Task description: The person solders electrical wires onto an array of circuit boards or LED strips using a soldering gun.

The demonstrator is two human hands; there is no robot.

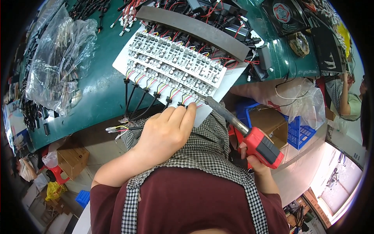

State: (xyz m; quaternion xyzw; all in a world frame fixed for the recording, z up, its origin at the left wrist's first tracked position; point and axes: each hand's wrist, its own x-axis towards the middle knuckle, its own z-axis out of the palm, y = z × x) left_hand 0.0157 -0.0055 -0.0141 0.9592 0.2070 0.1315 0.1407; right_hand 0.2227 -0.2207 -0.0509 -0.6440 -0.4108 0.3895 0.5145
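Note:
My right hand (252, 158) is wrapped round the red and black handle of a soldering gun (265, 146). Its metal barrel points up and left, and the tip meets the near right edge of a panel of white circuit boards (175, 62). Beside that tip, the fingers of my left hand (167, 130) are pressed together on a black cable (135, 128), whose stripped coloured ends stick out left of the hand. Several other black cables (134, 99) hang from the panel's near edge by thin coloured wires. My fingers partly hide the contact point.
A dark curved bar (194, 29) lies across the panel's far side, before a heap of black parts with red wires (233, 23). On the green table (101, 84), a clear plastic bag (58, 66) lies left. A fan (282, 13) stands far right; a blue crate (300, 132) sits below.

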